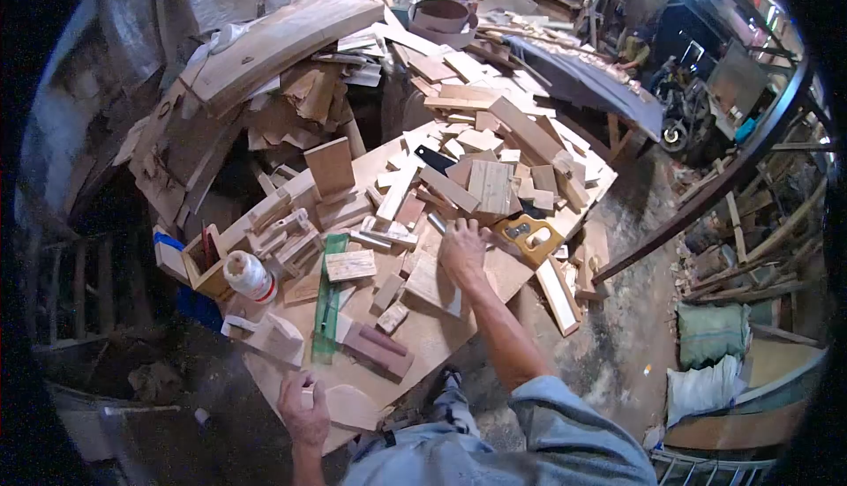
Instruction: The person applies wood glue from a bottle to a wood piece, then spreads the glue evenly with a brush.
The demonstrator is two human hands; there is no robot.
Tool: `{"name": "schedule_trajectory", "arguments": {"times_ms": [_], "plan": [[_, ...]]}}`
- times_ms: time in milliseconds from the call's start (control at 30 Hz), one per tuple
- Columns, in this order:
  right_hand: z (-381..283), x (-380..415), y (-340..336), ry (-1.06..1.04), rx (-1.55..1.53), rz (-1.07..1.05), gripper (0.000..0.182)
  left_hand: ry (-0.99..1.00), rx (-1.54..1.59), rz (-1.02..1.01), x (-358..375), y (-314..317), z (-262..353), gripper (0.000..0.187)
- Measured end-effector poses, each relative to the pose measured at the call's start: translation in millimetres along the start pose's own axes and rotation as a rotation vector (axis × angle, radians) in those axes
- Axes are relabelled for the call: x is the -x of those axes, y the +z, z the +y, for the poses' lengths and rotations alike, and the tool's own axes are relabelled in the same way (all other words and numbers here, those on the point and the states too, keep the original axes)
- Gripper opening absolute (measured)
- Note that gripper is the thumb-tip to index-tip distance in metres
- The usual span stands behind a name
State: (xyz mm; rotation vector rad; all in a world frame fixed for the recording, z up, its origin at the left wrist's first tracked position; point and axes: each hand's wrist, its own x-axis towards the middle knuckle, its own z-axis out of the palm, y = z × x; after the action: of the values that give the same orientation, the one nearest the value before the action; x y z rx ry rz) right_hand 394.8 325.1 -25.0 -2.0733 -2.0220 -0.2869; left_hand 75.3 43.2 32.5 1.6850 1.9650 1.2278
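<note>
My left hand [304, 411] is closed round one end of a pale, rounded piece of wood [350, 407] at the near edge of the workbench. My right hand [463, 252] reaches into the scraps at the middle of the bench, its fingers bent down; whatever lies under the fingertips is hidden. Close to its wrist is a flat wooden block [432, 285]. Right of the hand lies a saw's yellow handle [531, 239], partly beneath wood blocks. A green transparent ruler [328, 305] and a reddish-brown wooden block [378, 349] lie between my hands.
A white bottle [250, 276] stands at the bench's left, beside a wooden box [212, 279] of tools. Offcuts [490, 186] are heaped across the far half. A large curved timber [287, 49] rises behind. Another person [633, 49] is in the background. Sacks [710, 336] lie right.
</note>
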Motion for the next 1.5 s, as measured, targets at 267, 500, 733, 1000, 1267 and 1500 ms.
{"name": "schedule_trajectory", "arguments": {"times_ms": [267,500,733,1000,1267,1500], "plan": [[7,17,8,0.063,-0.25,-0.055,0.044,-0.01,0.042,-0.027,1,71,81,0.027],[41,26,-1,-0.094,-0.208,0.032,0.028,0.004,-0.077,-0.061,-20,75,71,0.024],[37,29,-14,-0.151,-0.207,-0.036,0.022,-0.053,-0.048,0.029,-7,53,56,0.016],[4,73,-50,-0.211,-0.497,0.034,0.029,-0.466,-0.121,0.306,5,-7,-34,0.017],[-84,151,-92,-0.408,-0.71,-0.163,0.034,-0.428,-0.068,0.261,6,-32,-60,0.026],[-121,163,-71,-0.517,-0.878,-0.207,0.036,-0.194,0.03,0.045,-32,4,-92,0.085]]}}
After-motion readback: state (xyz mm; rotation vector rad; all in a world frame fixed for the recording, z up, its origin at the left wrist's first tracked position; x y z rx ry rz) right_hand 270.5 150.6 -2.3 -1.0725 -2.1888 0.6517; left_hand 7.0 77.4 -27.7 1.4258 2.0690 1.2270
